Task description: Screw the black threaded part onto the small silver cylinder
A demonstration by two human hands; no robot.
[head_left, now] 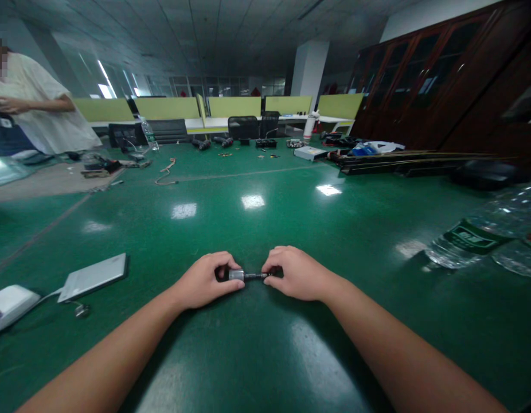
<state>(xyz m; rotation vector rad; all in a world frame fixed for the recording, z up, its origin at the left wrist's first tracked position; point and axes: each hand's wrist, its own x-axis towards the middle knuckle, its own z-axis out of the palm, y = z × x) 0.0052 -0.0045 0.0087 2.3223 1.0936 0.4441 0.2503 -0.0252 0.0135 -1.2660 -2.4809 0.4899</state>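
Note:
A small silver metal cylinder with a thin dark shaft lies sideways low over the green table. My left hand is closed, thumb and fingers pinching the cylinder from the left. On the other side, my right hand pinches the far end of the shaft between thumb and fingertips. That end is partly hidden by the fingers, so its shape cannot be made out. Between the two hands the shaft runs roughly level.
To the left lie a flat silver device and a white box joined by a cable. Clear plastic bottles stand at the right. Dark long strips and tools lie further back. A person is at the far left.

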